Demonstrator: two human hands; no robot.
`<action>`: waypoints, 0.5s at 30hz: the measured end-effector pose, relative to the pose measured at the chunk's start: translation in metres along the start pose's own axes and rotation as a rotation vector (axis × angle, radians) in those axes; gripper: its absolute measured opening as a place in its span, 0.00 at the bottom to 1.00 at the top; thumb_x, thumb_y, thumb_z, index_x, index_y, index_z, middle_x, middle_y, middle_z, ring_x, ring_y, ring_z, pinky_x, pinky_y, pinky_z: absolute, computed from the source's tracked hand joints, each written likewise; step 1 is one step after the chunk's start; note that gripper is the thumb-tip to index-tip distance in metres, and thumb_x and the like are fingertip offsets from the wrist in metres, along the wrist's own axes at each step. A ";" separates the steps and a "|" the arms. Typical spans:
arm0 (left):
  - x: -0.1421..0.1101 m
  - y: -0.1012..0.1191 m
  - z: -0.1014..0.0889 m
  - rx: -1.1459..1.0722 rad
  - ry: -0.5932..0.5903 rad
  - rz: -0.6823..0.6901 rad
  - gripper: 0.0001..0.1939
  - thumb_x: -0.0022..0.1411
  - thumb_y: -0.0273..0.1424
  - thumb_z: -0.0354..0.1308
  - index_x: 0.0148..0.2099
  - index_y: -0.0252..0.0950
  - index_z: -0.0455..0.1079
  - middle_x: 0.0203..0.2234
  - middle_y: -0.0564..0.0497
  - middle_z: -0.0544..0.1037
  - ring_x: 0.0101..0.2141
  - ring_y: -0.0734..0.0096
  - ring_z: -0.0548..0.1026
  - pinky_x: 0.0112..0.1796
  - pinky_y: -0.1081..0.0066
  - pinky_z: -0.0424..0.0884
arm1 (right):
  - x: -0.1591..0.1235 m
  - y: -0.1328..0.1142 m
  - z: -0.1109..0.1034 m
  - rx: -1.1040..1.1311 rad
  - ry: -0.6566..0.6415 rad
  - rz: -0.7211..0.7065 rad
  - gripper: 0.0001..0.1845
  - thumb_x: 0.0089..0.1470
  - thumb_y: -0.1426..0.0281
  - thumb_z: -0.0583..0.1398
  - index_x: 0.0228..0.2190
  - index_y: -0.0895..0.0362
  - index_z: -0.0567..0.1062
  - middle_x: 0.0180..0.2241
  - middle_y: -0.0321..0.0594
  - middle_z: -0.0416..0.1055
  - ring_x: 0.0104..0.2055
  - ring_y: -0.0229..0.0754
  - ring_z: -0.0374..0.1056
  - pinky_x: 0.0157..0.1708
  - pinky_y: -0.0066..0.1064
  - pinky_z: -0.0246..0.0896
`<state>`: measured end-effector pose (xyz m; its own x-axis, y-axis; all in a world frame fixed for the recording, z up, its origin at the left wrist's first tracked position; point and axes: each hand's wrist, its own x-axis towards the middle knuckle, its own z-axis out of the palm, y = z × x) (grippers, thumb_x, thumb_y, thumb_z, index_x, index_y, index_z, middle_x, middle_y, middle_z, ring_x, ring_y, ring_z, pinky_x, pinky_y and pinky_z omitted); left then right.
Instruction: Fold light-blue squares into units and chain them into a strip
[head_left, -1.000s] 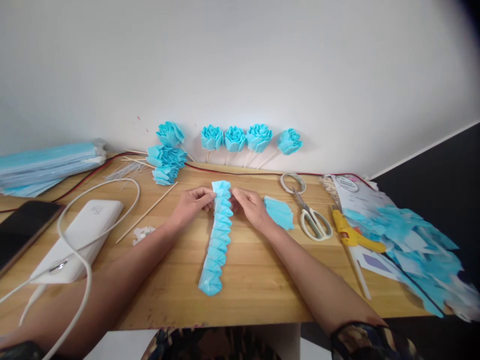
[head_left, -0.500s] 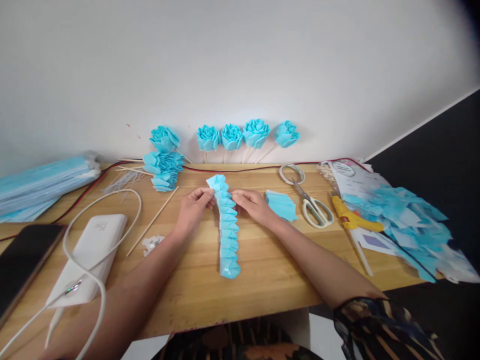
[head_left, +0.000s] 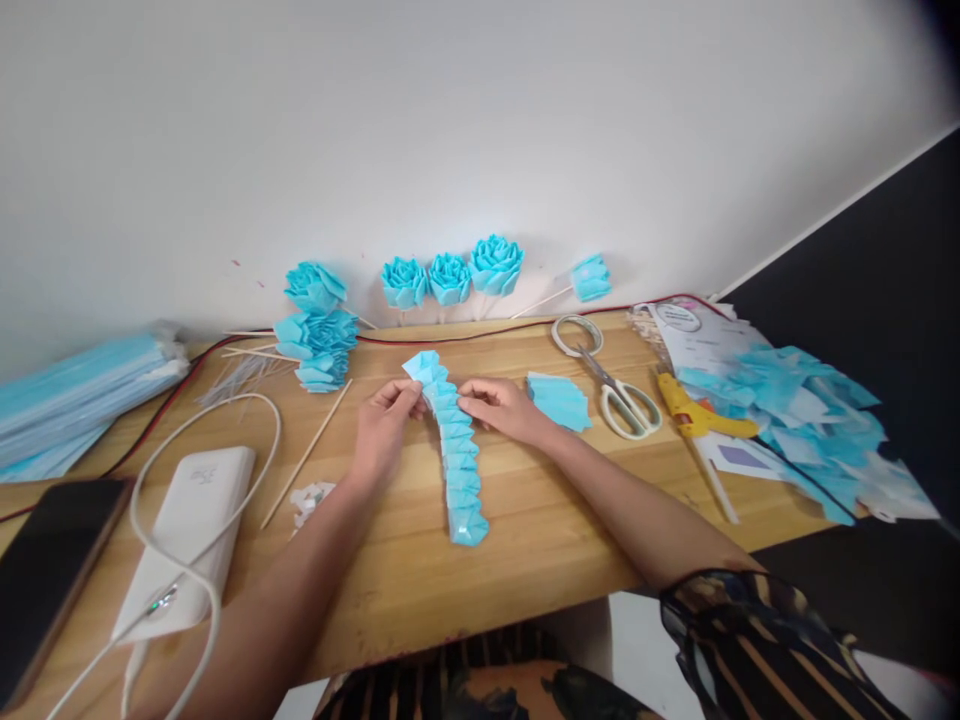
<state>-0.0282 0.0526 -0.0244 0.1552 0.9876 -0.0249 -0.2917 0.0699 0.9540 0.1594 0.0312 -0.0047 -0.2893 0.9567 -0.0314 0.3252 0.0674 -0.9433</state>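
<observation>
A long strip of folded light-blue petals [head_left: 459, 447] lies lengthwise in front of me, its far end curving left. My left hand [head_left: 386, 420] pinches the strip's left edge near that far end. On the opposite edge, my right hand [head_left: 499, 408] has its thumb and fingers closed on the strip a little below the top. Just right of my right hand is a stack of flat blue pieces [head_left: 559, 402]. A thin wooden stick [head_left: 307, 455] rests to the left of my left hand.
Blue flowers on sticks [head_left: 496, 265] lean along the wall. Scissors [head_left: 630, 408], a tape roll [head_left: 577, 336], a yellow glue gun [head_left: 694, 415] and blue scraps [head_left: 802, 420] lie right. Leftward are a white power bank [head_left: 187, 540], a phone [head_left: 56, 560] and stacked blue sheets [head_left: 82, 390].
The rightmost flower by the wall has tipped over to the right, and its head now faces sideways. The camera view has tilted slightly. Both hands still hold the petal strip.
</observation>
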 end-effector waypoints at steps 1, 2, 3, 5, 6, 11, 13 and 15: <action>0.000 0.000 0.000 -0.003 -0.001 0.000 0.09 0.56 0.33 0.60 0.27 0.33 0.70 0.21 0.53 0.71 0.24 0.76 0.66 0.29 0.74 0.62 | 0.000 0.000 0.000 -0.007 0.004 0.000 0.15 0.55 0.59 0.57 0.28 0.58 0.71 0.19 0.30 0.61 0.20 0.31 0.55 0.21 0.24 0.49; 0.000 0.000 0.000 -0.006 -0.005 -0.001 0.09 0.56 0.33 0.60 0.27 0.33 0.70 0.21 0.53 0.71 0.24 0.76 0.66 0.29 0.74 0.62 | 0.001 0.000 0.000 -0.011 0.006 0.001 0.15 0.55 0.59 0.56 0.28 0.58 0.71 0.19 0.29 0.61 0.20 0.31 0.55 0.21 0.24 0.49; 0.001 0.001 0.000 -0.009 -0.010 -0.001 0.09 0.56 0.34 0.60 0.27 0.34 0.70 0.21 0.53 0.71 0.24 0.76 0.66 0.29 0.74 0.62 | 0.001 0.001 0.000 -0.014 0.005 0.002 0.15 0.55 0.59 0.56 0.28 0.58 0.71 0.18 0.29 0.61 0.20 0.31 0.55 0.21 0.24 0.48; 0.001 0.001 -0.001 -0.010 -0.017 -0.001 0.10 0.56 0.34 0.60 0.27 0.34 0.70 0.21 0.54 0.71 0.24 0.76 0.66 0.29 0.74 0.62 | 0.001 0.001 0.001 -0.020 0.003 0.002 0.15 0.56 0.60 0.56 0.28 0.59 0.71 0.18 0.29 0.60 0.20 0.31 0.55 0.21 0.24 0.48; 0.001 0.001 -0.001 -0.007 -0.020 0.000 0.10 0.56 0.34 0.60 0.27 0.34 0.70 0.21 0.54 0.70 0.25 0.76 0.66 0.29 0.74 0.62 | 0.001 0.000 0.001 -0.024 0.004 0.001 0.15 0.56 0.60 0.56 0.27 0.59 0.71 0.18 0.29 0.60 0.20 0.31 0.55 0.21 0.24 0.48; -0.001 0.001 -0.001 0.006 -0.027 0.006 0.10 0.56 0.35 0.60 0.28 0.33 0.70 0.21 0.54 0.70 0.24 0.76 0.67 0.30 0.74 0.63 | 0.000 0.000 0.003 -0.038 0.023 -0.012 0.15 0.56 0.60 0.56 0.27 0.58 0.71 0.18 0.29 0.60 0.20 0.31 0.55 0.21 0.24 0.48; -0.001 0.002 0.000 0.002 -0.029 0.008 0.11 0.56 0.36 0.60 0.27 0.34 0.69 0.21 0.54 0.70 0.24 0.77 0.67 0.29 0.74 0.63 | 0.000 0.001 0.004 -0.036 0.032 -0.015 0.15 0.56 0.59 0.56 0.28 0.58 0.71 0.17 0.29 0.60 0.19 0.31 0.55 0.20 0.24 0.48; -0.001 0.004 0.001 -0.006 -0.032 0.007 0.11 0.55 0.36 0.60 0.27 0.34 0.68 0.20 0.55 0.70 0.24 0.77 0.67 0.29 0.75 0.63 | 0.000 0.002 0.004 -0.034 0.039 -0.023 0.16 0.56 0.57 0.56 0.28 0.58 0.71 0.17 0.29 0.59 0.18 0.31 0.55 0.20 0.24 0.48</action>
<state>-0.0283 0.0516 -0.0203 0.1832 0.9830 -0.0082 -0.2990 0.0637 0.9521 0.1561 0.0298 -0.0078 -0.2623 0.9650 0.0039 0.3496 0.0988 -0.9317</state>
